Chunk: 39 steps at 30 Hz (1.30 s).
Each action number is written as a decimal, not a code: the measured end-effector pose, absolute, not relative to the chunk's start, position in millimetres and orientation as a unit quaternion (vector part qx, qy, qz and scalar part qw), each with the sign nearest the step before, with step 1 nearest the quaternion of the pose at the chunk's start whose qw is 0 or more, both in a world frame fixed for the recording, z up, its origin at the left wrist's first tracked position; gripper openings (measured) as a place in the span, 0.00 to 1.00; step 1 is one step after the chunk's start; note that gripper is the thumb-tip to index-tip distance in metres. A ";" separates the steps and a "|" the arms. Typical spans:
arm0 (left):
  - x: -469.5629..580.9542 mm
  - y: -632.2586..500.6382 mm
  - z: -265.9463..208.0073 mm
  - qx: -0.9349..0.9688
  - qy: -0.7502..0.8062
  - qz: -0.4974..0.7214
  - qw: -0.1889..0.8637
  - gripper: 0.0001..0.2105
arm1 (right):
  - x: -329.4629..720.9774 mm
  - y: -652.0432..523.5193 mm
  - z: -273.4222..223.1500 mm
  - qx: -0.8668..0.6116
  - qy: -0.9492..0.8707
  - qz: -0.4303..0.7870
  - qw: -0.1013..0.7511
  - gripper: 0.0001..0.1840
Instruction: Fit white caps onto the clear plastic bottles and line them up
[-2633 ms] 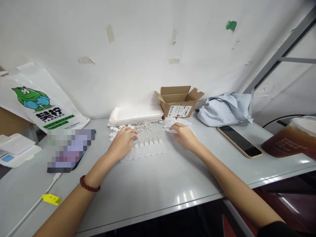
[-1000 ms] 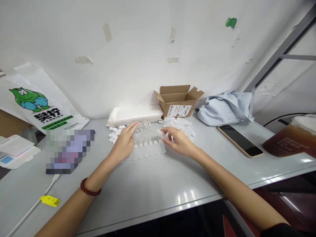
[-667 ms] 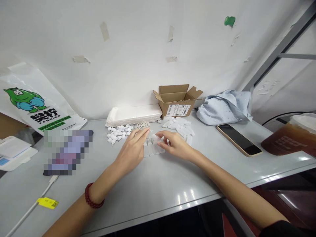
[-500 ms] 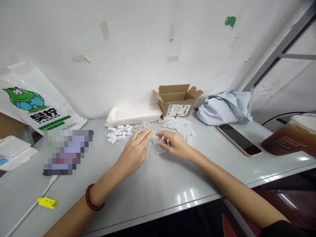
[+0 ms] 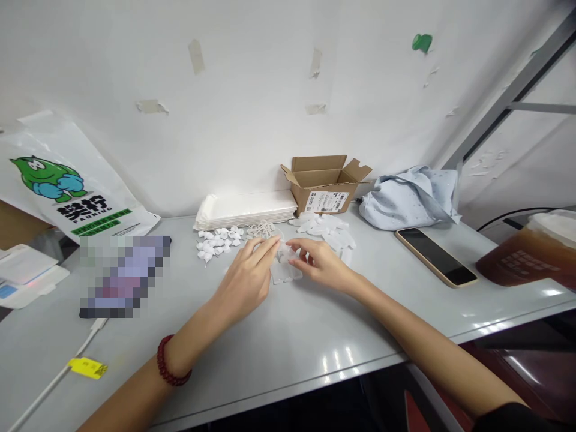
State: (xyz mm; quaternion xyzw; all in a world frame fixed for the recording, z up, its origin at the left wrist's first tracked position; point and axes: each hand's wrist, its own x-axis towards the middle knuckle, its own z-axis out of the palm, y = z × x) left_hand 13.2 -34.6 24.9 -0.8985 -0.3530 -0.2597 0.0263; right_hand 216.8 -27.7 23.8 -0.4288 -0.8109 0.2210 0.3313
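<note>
Both my hands meet over the middle of the table. My left hand [image 5: 249,270] reaches in with fingers pressed together; their tips bend over something small that I cannot make out. My right hand [image 5: 319,261] is curled, with thumb and index finger around the edge of a clear plastic piece [image 5: 283,258]. More flat clear plastic [image 5: 288,276] lies on the tabletop under the hands. A thin white string pile [image 5: 261,229] is just beyond my left fingertips. Small white wrapped pieces [image 5: 216,243] lie left of it, and translucent plastic pieces [image 5: 324,225] lie behind my right hand.
At the wall stand a stack of white packets [image 5: 247,207] and an open cardboard box [image 5: 321,186]. A blue cloth bag [image 5: 409,195], a phone [image 5: 436,258] and a drink cup [image 5: 531,252] are at right. A printed plastic bag [image 5: 76,180] and a blurred-out device [image 5: 126,276] are at left.
The hands keep nearly the same pose over the clear plastic. A loop of white string now shows just beyond my left fingertips. The view has shifted slightly.
</note>
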 end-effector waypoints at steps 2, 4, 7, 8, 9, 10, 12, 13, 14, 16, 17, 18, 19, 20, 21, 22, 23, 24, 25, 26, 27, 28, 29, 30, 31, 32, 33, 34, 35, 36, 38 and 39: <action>13.5 -35.3 25.2 -0.901 -0.345 -0.263 0.022 0.26 | 217.2 -26.9 23.2 -0.431 -0.808 0.220 0.335 0.16; 13.9 -36.1 25.2 -0.903 -0.337 -0.264 0.020 0.26 | 217.2 -26.4 22.7 -0.431 -0.808 0.218 0.338 0.17; 14.6 -36.9 25.1 -0.905 -0.331 -0.266 0.020 0.26 | 217.0 -26.1 22.0 -0.428 -0.807 0.218 0.343 0.19; 14.8 -37.2 25.2 -0.905 -0.330 -0.267 0.021 0.25 | 216.8 -26.3 22.1 -0.428 -0.807 0.219 0.344 0.20; 14.9 -37.4 25.2 -0.905 -0.330 -0.268 0.022 0.25 | 216.7 -26.5 22.4 -0.428 -0.806 0.222 0.344 0.20; 15.0 -37.7 25.4 -0.905 -0.330 -0.268 0.023 0.25 | 216.6 -26.8 22.9 -0.428 -0.804 0.225 0.344 0.21; 15.0 -38.3 26.0 -0.905 -0.329 -0.267 0.027 0.24 | 216.2 -27.5 24.8 -0.430 -0.800 0.237 0.345 0.21; 15.0 -38.7 26.3 -0.906 -0.328 -0.267 0.030 0.23 | 216.0 -27.9 25.9 -0.432 -0.796 0.247 0.346 0.21; 15.1 -39.0 26.8 -0.906 -0.326 -0.267 0.032 0.23 | 215.8 -28.2 27.0 -0.434 -0.790 0.260 0.347 0.21; 15.4 -39.7 27.7 -0.907 -0.322 -0.269 0.036 0.23 | 215.5 -28.5 28.7 -0.437 -0.774 0.294 0.352 0.21; 15.7 -40.0 28.1 -0.906 -0.321 -0.272 0.037 0.23 | 215.5 -28.5 29.2 -0.439 -0.764 0.312 0.355 0.21; 16.0 -40.2 28.4 -0.906 -0.320 -0.275 0.037 0.23 | 215.5 -28.4 29.4 -0.439 -0.755 0.329 0.359 0.21; 16.4 -40.5 28.6 -0.905 -0.320 -0.279 0.035 0.23 | 215.6 -28.2 29.5 -0.438 -0.747 0.344 0.363 0.21; 16.7 -40.6 28.7 -0.903 -0.320 -0.284 0.033 0.24 | 215.7 -28.1 29.5 -0.437 -0.740 0.355 0.367 0.21; 17.0 -40.8 28.6 -0.902 -0.318 -0.289 0.031 0.24 | 215.8 -28.0 29.6 -0.436 -0.735 0.364 0.371 0.21; 17.3 -40.9 28.4 -0.902 -0.316 -0.293 0.030 0.23 | 216.0 -28.0 29.9 -0.434 -0.732 0.369 0.374 0.21; 17.5 -40.9 28.1 -0.902 -0.313 -0.296 0.029 0.23 | 216.1 -28.1 30.4 -0.433 -0.729 0.373 0.376 0.20; 17.7 -40.9 27.8 -0.902 -0.311 -0.297 0.029 0.22 | 216.2 -28.2 31.0 -0.433 -0.727 0.375 0.378 0.20; 17.8 -40.8 27.5 -0.902 -0.309 -0.299 0.030 0.21 | 216.3 -28.4 31.7 -0.434 -0.725 0.376 0.380 0.19; 17.9 -40.7 27.4 -0.903 -0.307 -0.300 0.031 0.21 | 216.3 -28.5 32.4 -0.435 -0.723 0.376 0.383 0.19; 18.1 -40.7 27.3 -0.903 -0.306 -0.301 0.031 0.21 | 216.4 -28.6 32.8 -0.436 -0.721 0.375 0.387 0.19; 18.2 -40.8 27.4 -0.902 -0.305 -0.302 0.030 0.20 | 216.5 -28.5 33.1 -0.436 -0.719 0.373 0.391 0.18; 18.4 -40.9 27.6 -0.903 -0.304 -0.303 0.028 0.20 | 216.6 -28.4 33.0 -0.437 -0.717 0.372 0.396 0.18; 18.5 -41.1 27.9 -0.903 -0.303 -0.304 0.026 0.20 | 216.7 -28.2 32.7 -0.437 -0.715 0.370 0.401 0.18; 18.6 -41.3 28.1 -0.903 -0.302 -0.304 0.023 0.21 | 216.9 -28.0 32.1 -0.437 -0.714 0.368 0.405 0.17; 18.7 -41.5 28.3 -0.903 -0.302 -0.304 0.019 0.21 | 217.1 -27.7 31.4 -0.437 -0.713 0.366 0.408 0.17; 18.7 -41.7 28.4 -0.903 -0.303 -0.303 0.015 0.21 | 217.3 -27.4 30.5 -0.437 -0.714 0.364 0.409 0.16; 18.7 -41.9 28.4 -0.903 -0.304 -0.304 0.011 0.21 | 217.4 -27.1 29.7 -0.438 -0.715 0.360 0.409 0.16; 18.6 -42.0 28.2 -0.902 -0.306 -0.305 0.006 0.21 | 217.4 -26.8 29.0 -0.441 -0.717 0.355 0.408 0.16; 18.6 -42.1 27.9 -0.901 -0.308 -0.306 0.000 0.21 | 217.4 -26.6 28.4 -0.443 -0.719 0.348 0.407 0.16; 18.9 -42.2 27.1 -0.897 -0.312 -0.312 -0.014 0.20 | 217.0 -26.5 27.7 -0.447 -0.725 0.332 0.405 0.16; 19.2 -42.3 26.8 -0.894 -0.315 -0.319 -0.024 0.19 | 216.8 -26.6 27.6 -0.448 -0.728 0.324 0.405 0.16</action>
